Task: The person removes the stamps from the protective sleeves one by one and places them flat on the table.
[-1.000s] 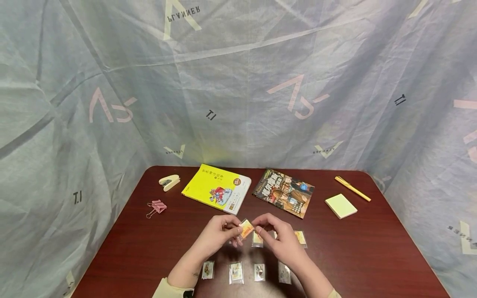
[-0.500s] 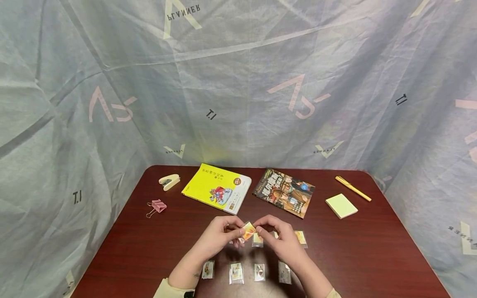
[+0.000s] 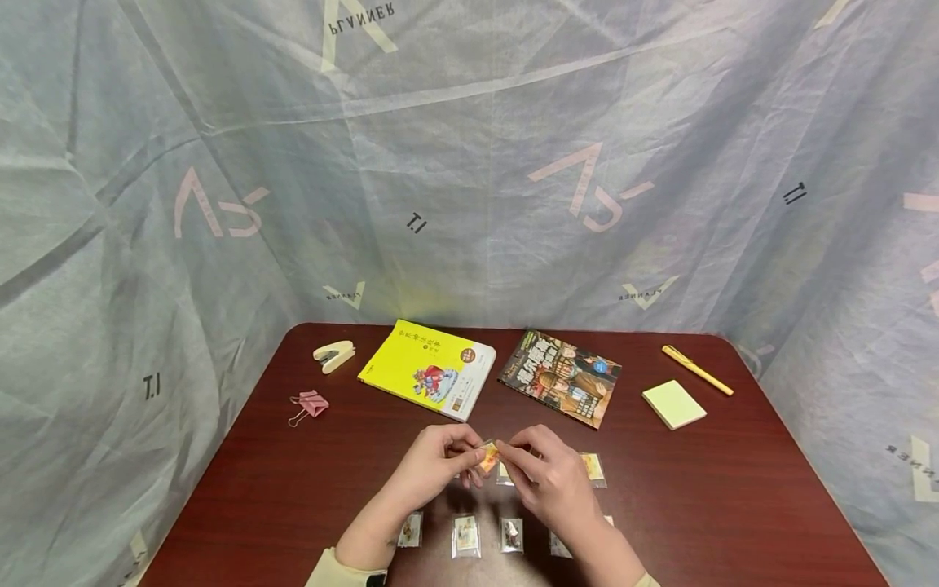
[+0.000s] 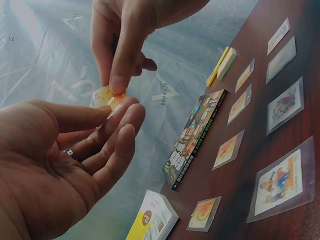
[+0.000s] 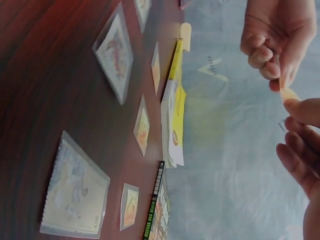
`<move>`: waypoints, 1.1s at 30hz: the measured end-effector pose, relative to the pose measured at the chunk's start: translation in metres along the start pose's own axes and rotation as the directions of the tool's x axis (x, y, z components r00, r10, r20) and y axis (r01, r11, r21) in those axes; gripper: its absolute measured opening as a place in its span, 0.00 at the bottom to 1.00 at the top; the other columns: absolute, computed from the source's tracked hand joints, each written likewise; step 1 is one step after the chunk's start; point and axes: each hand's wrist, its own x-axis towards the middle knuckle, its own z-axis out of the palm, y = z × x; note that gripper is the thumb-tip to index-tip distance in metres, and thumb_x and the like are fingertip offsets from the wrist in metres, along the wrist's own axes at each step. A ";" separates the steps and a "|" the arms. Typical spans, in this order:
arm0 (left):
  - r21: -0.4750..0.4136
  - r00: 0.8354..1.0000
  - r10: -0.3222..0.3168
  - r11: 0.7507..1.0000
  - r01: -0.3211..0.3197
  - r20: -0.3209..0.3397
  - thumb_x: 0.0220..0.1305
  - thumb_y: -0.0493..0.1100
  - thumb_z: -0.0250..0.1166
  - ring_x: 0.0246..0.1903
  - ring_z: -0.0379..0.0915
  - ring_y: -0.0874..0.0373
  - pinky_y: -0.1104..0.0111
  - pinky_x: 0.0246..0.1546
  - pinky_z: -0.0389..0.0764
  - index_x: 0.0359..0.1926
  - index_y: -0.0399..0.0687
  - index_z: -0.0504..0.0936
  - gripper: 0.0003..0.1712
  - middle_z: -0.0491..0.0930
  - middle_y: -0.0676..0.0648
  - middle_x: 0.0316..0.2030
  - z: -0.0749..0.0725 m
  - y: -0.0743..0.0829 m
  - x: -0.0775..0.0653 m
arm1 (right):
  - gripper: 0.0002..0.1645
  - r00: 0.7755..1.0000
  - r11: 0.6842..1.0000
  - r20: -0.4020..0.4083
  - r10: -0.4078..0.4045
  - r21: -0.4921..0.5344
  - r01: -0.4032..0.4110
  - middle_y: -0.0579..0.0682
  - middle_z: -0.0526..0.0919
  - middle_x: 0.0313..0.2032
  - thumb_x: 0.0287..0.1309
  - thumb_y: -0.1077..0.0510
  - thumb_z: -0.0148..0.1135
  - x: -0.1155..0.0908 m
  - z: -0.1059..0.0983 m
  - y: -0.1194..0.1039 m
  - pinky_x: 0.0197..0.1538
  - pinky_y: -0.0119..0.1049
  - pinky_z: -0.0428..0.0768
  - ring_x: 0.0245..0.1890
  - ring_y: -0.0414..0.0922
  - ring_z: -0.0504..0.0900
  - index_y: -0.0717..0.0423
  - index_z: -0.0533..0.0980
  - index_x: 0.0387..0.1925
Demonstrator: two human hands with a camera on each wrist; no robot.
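A small orange-and-yellow stamp (image 3: 488, 458) in a clear sleeve is up in the air between both hands. My left hand (image 3: 429, 466) pinches its left side between thumb and fingers, the other fingers loosely bent below. On the opposite edge, the thumb and fingertips of my right hand (image 3: 559, 483) pinch the stamp, covering its corner in the left wrist view. Below the hands lie more sleeved stamps in two rows. The nearer row includes a stamp with painted figures (image 4: 279, 184); the farther row has orange ones (image 4: 227, 150), partly hidden by the hands in the head view.
Behind the hands lie a yellow book (image 3: 425, 367) and a dark comic-style book (image 3: 561, 377). To the left are a cream stapler (image 3: 333, 356) and a pink binder clip (image 3: 311, 404). A sticky-note pad (image 3: 673, 404) and a yellow pen (image 3: 697, 370) lie right.
My right hand has turned so its back shows more, and its fingertips have come farther over the stamp's edge. My left hand stays almost where it was, still pinching the stamp.
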 end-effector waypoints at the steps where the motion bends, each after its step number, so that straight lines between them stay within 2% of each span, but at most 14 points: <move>1: -0.002 1.000 0.000 1.000 0.000 0.000 0.63 0.39 0.61 0.25 0.80 0.37 0.58 0.23 0.81 0.34 0.39 0.79 0.06 0.83 0.39 0.24 0.000 0.001 0.000 | 0.13 1.000 1.000 -0.004 -0.018 -0.012 0.018 0.46 0.79 0.30 0.38 0.67 0.71 0.001 0.000 -0.001 0.27 0.28 0.75 0.28 0.40 0.77 0.56 0.84 0.32; 6: -0.016 1.000 -0.005 1.000 0.005 0.009 0.63 0.38 0.61 0.26 0.78 0.31 0.57 0.23 0.80 0.34 0.38 0.79 0.06 0.83 0.39 0.24 0.001 0.001 -0.001 | 0.11 0.996 0.993 -0.005 -0.090 -0.082 0.089 0.47 0.81 0.29 0.43 0.66 0.68 0.002 -0.002 -0.003 0.24 0.28 0.76 0.25 0.41 0.78 0.58 0.84 0.34; 9: -0.012 1.000 -0.004 1.000 0.004 0.019 0.63 0.38 0.60 0.26 0.78 0.31 0.55 0.22 0.80 0.34 0.38 0.79 0.06 0.83 0.39 0.24 0.002 0.001 -0.001 | 0.09 0.990 0.979 0.003 -0.142 -0.146 0.141 0.48 0.82 0.29 0.48 0.66 0.63 0.001 -0.002 -0.004 0.23 0.29 0.77 0.22 0.41 0.79 0.59 0.84 0.34; 15: 0.059 1.000 0.019 0.998 -0.019 0.013 0.63 0.40 0.61 0.19 0.78 0.41 0.55 0.21 0.79 0.32 0.41 0.80 0.06 0.82 0.43 0.21 0.004 -0.004 0.000 | 0.14 0.972 0.939 0.060 -0.225 -0.251 0.233 0.54 0.85 0.33 0.54 0.65 0.51 -0.005 0.001 -0.004 0.24 0.34 0.80 0.25 0.45 0.82 0.62 0.83 0.35; 18: 0.099 1.000 0.024 0.995 -0.024 -0.003 0.62 0.40 0.62 0.16 0.77 0.47 0.56 0.20 0.79 0.31 0.43 0.81 0.06 0.82 0.43 0.21 0.005 -0.005 0.001 | 0.15 0.966 0.925 0.081 -0.246 -0.280 0.259 0.56 0.85 0.35 0.58 0.64 0.49 -0.008 0.003 -0.005 0.24 0.36 0.80 0.26 0.46 0.84 0.63 0.83 0.36; 20: 0.121 1.000 0.027 0.992 -0.025 -0.014 0.62 0.40 0.62 0.15 0.76 0.47 0.59 0.19 0.79 0.30 0.42 0.81 0.06 0.82 0.43 0.21 0.005 -0.005 0.000 | 0.14 0.967 0.927 0.083 -0.241 -0.275 0.255 0.56 0.85 0.35 0.59 0.63 0.50 -0.010 0.005 -0.005 0.24 0.36 0.79 0.27 0.46 0.84 0.62 0.82 0.35; 21: 0.126 1.000 0.025 0.992 -0.022 -0.018 0.62 0.39 0.62 0.15 0.76 0.47 0.61 0.18 0.79 0.30 0.42 0.81 0.06 0.82 0.42 0.21 0.006 -0.004 0.000 | 0.13 0.971 0.936 0.083 -0.223 -0.260 0.237 0.55 0.85 0.35 0.58 0.63 0.51 -0.011 0.006 -0.004 0.24 0.36 0.79 0.27 0.46 0.83 0.62 0.82 0.34; 23: 0.134 1.000 0.021 0.991 -0.019 -0.021 0.62 0.37 0.61 0.16 0.76 0.45 0.65 0.17 0.78 0.30 0.39 0.80 0.06 0.82 0.41 0.21 0.007 0.000 -0.001 | 0.08 0.986 0.967 0.096 -0.135 -0.204 0.152 0.51 0.84 0.36 0.54 0.62 0.56 -0.011 0.008 -0.004 0.24 0.33 0.78 0.28 0.42 0.82 0.58 0.81 0.32; 25: 0.136 1.000 0.023 0.990 -0.020 -0.016 0.62 0.36 0.61 0.16 0.75 0.44 0.69 0.16 0.77 0.31 0.36 0.80 0.06 0.82 0.38 0.22 0.008 0.004 -0.003 | 0.04 0.991 0.991 0.131 0.004 -0.130 0.013 0.46 0.82 0.39 0.51 0.60 0.61 -0.011 0.009 -0.004 0.25 0.29 0.77 0.30 0.39 0.80 0.53 0.79 0.30; 26: 0.135 1.000 0.021 0.991 -0.019 -0.012 0.62 0.35 0.61 0.16 0.75 0.44 0.70 0.16 0.77 0.31 0.35 0.80 0.06 0.82 0.38 0.22 0.009 0.006 -0.003 | 0.03 0.983 0.993 0.160 0.088 -0.090 -0.074 0.44 0.80 0.41 0.50 0.59 0.63 -0.011 0.010 -0.003 0.26 0.26 0.76 0.30 0.36 0.78 0.49 0.78 0.30; 27: 0.134 1.000 0.018 0.991 -0.016 -0.009 0.62 0.35 0.60 0.16 0.75 0.45 0.70 0.16 0.77 0.31 0.35 0.80 0.06 0.82 0.37 0.22 0.009 0.008 -0.004 | 0.04 0.966 0.985 0.195 0.171 -0.048 -0.164 0.42 0.78 0.43 0.50 0.57 0.64 -0.011 0.010 -0.003 0.28 0.25 0.76 0.32 0.35 0.76 0.46 0.77 0.30; 29: 0.139 1.000 0.012 0.990 -0.012 -0.001 0.62 0.35 0.60 0.16 0.76 0.46 0.71 0.16 0.77 0.31 0.34 0.80 0.07 0.82 0.37 0.23 0.010 0.010 -0.005 | 0.06 0.913 0.946 0.270 0.305 0.022 -0.323 0.40 0.75 0.46 0.51 0.55 0.65 -0.012 0.009 -0.002 0.30 0.25 0.75 0.34 0.33 0.73 0.42 0.75 0.29; 31: 0.140 1.000 0.006 0.990 -0.007 0.003 0.62 0.36 0.61 0.17 0.77 0.47 0.71 0.16 0.77 0.31 0.35 0.80 0.07 0.82 0.38 0.23 0.009 0.008 -0.005 | 0.05 0.860 0.896 0.339 0.383 0.092 -0.435 0.41 0.73 0.46 0.54 0.54 0.65 -0.013 0.009 0.000 0.31 0.27 0.76 0.33 0.34 0.73 0.41 0.75 0.30; 33: 0.141 1.000 0.002 0.990 -0.003 0.007 0.62 0.38 0.61 0.18 0.78 0.46 0.70 0.16 0.77 0.31 0.38 0.80 0.06 0.83 0.40 0.23 0.009 0.003 -0.004 | 0.05 0.819 0.851 0.394 0.417 0.147 -0.504 0.42 0.73 0.46 0.55 0.54 0.64 -0.013 0.008 0.002 0.31 0.29 0.77 0.32 0.37 0.74 0.41 0.75 0.30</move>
